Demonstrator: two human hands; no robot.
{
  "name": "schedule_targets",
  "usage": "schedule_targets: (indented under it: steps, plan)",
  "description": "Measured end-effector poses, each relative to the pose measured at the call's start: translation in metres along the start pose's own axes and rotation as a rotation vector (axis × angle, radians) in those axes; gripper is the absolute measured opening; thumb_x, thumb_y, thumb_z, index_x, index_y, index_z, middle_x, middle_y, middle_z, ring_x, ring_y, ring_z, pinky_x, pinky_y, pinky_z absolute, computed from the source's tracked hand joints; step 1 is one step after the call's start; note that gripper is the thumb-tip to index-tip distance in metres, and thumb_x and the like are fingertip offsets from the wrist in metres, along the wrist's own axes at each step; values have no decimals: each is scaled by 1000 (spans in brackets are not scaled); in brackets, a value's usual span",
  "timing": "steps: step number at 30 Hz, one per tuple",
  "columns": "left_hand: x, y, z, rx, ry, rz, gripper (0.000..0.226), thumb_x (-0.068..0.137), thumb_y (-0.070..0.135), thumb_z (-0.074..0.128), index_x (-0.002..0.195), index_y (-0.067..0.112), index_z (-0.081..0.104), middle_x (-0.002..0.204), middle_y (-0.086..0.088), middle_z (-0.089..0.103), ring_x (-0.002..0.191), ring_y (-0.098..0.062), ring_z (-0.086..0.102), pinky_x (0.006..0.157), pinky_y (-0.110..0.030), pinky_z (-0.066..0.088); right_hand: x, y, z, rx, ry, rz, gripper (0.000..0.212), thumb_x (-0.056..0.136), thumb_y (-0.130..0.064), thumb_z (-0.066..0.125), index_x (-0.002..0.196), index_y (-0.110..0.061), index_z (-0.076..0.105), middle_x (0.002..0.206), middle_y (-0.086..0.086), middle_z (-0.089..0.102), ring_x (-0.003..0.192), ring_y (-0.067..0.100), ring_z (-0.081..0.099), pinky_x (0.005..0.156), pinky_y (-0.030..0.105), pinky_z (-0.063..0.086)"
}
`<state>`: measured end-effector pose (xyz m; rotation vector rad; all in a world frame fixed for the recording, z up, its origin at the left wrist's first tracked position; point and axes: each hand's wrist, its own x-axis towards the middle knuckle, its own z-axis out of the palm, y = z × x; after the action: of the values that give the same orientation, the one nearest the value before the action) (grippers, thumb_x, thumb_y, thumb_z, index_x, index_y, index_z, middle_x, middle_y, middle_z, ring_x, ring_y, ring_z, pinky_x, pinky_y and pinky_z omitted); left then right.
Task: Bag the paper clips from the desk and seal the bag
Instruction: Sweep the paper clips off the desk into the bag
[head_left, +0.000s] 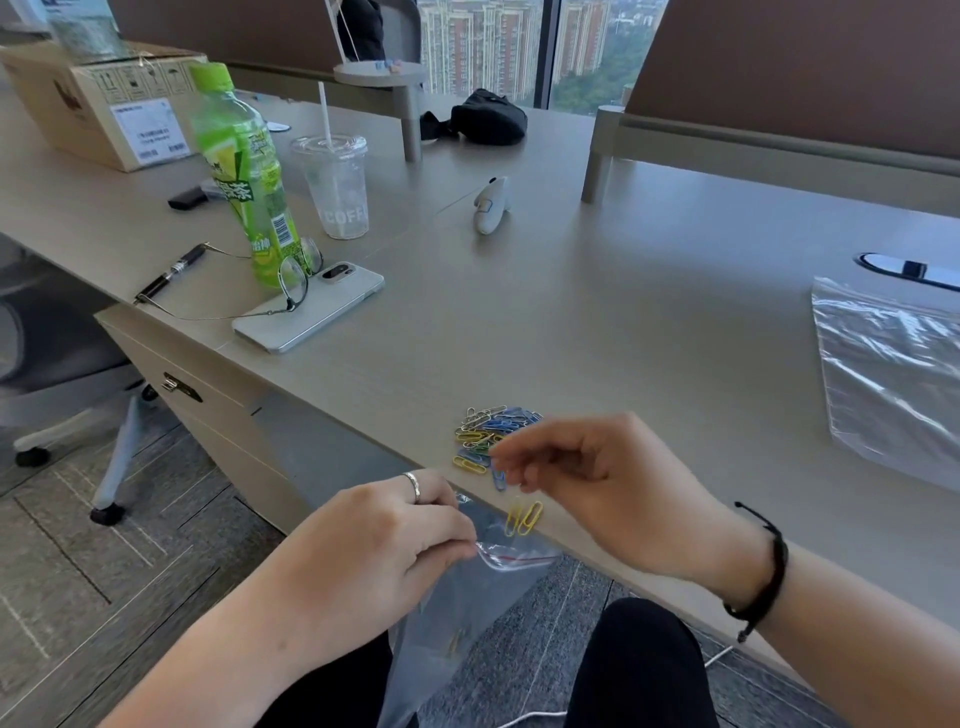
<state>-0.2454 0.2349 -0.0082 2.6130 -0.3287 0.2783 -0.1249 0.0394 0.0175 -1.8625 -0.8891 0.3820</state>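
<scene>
Your left hand (374, 540) pinches one small clear plastic zip bag (467, 597) below the bench (623, 322) edge; your right hand (597, 478), fingers (511, 460) loosely curled, hovers over two yellow paper clips (523, 517), beside one multicoloured paper-clip pile (491, 434).

The plastic cup (336, 183) reads "COFF", the rest cut off.

Head view, down and forward over desk (597, 322)
</scene>
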Motion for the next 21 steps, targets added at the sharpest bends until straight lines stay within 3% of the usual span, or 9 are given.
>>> schedule_targets:
  steps: [3,6,7,10,14,21]
  plan:
    - [-2,-1,-1,0,-8,0,23,97,41,53,93,30,73,94,17,58,69,-3,58,63,-28,51,6,6,-10,-206,96,-41,34,90,3,61,98,-26,76,87,-11,74,82,8,68,84,31,54]
    - [-2,-1,-1,4,-5,-2,22,96,41,53,93,31,72,94,17,57,69,-3,58,62,-28,51,7,3,-9,-466,45,-202,31,90,0,60,109,-21,74,100,-12,71,85,4,62,79,10,45]
    - [-1,-1,0,5,-4,-1,21,96,41,53,92,31,72,93,17,57,69,-3,58,62,-28,51,8,1,-7,-524,-6,-241,34,89,0,60,113,-19,73,106,-8,70,88,6,62,81,10,44]
    - [0,-1,0,-1,-3,1,21,95,42,54,92,32,72,91,17,57,70,-4,60,62,-29,52,10,4,2,-698,-139,-298,45,79,2,63,119,-19,69,113,-1,66,97,19,64,85,30,52]
    - [0,-1,0,-6,4,3,19,94,42,55,92,32,72,91,18,56,72,-3,60,64,-29,52,5,10,8,-706,-206,-346,32,81,2,60,103,-18,70,106,-2,61,93,19,59,80,33,51]
    - [1,-1,1,-10,-8,6,20,95,41,54,93,32,71,91,17,57,73,-4,60,65,-29,52,0,11,6,-584,-202,-365,30,89,-2,59,110,-17,73,107,-2,66,95,16,63,82,28,51]
